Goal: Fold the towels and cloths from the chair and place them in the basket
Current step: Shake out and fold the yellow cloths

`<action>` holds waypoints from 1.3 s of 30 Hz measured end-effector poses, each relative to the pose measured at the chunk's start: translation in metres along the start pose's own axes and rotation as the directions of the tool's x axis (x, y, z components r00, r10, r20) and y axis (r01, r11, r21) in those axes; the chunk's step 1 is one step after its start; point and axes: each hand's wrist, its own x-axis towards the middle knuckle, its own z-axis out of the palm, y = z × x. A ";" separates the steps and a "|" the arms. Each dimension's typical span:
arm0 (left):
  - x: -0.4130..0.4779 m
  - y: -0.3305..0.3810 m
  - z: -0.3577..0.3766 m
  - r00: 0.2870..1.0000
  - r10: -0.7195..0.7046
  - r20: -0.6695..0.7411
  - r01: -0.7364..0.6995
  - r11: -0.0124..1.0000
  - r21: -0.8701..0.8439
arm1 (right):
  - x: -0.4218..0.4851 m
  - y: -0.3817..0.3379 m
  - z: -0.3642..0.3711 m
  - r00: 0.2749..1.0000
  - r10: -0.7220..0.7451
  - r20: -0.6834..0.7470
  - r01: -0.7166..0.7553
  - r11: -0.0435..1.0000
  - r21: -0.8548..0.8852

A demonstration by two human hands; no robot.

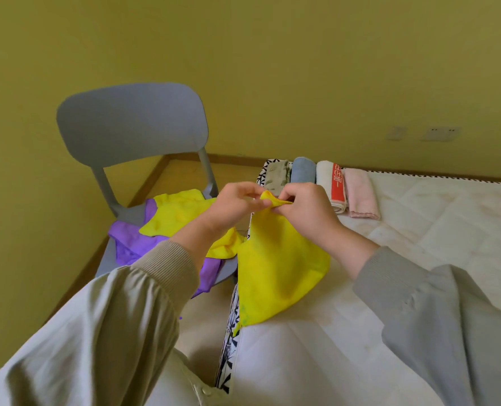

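About halfway, I judge: four folded towels (303, 172), soft and thick (patterned grey, blue, white with a red band, pink), lie in a row on the quilted mattress (419, 218) right of the grey plastic chair (132, 124). A second yellow cloth (179, 215) and a purple cloth (132, 244), both thin and crumpled, lie unfolded on the chair's seat, and no basket is in view. Just right of the chair's seat, the left hand (237, 200) and right hand (305, 208) each pinch the top edge of a thin, limp yellow cloth (278, 268) between thumb and curled fingers, so it hangs creased onto the mattress edge.
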 end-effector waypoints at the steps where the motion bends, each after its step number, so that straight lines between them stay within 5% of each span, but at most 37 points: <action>1: -0.002 0.004 -0.002 1.000 0.017 -0.018 -0.017 1.000 0.009 | 0.002 -0.005 -0.002 1.000 0.003 -0.004 -0.003 1.000 -0.003; 12: -0.018 0.038 -0.015 0.882 0.230 -0.411 -0.123 0.955 0.271 | -0.002 -0.044 -0.015 0.982 -0.138 -0.127 0.149 0.986 0.082; 24: -0.041 0.056 -0.038 0.906 0.258 -0.337 -0.144 0.934 0.328 | -0.008 -0.063 -0.014 0.980 -0.197 0.023 0.195 0.978 0.071; 30: -0.046 0.053 -0.043 0.897 0.268 -0.351 -0.127 0.918 0.377 | -0.006 -0.042 -0.012 0.974 -0.083 0.212 0.085 0.996 -0.003; 39: -0.053 0.035 -0.065 0.864 0.217 -0.454 -0.050 0.935 0.351 | -0.002 -0.027 -0.031 0.970 -0.004 0.242 0.021 0.998 -0.066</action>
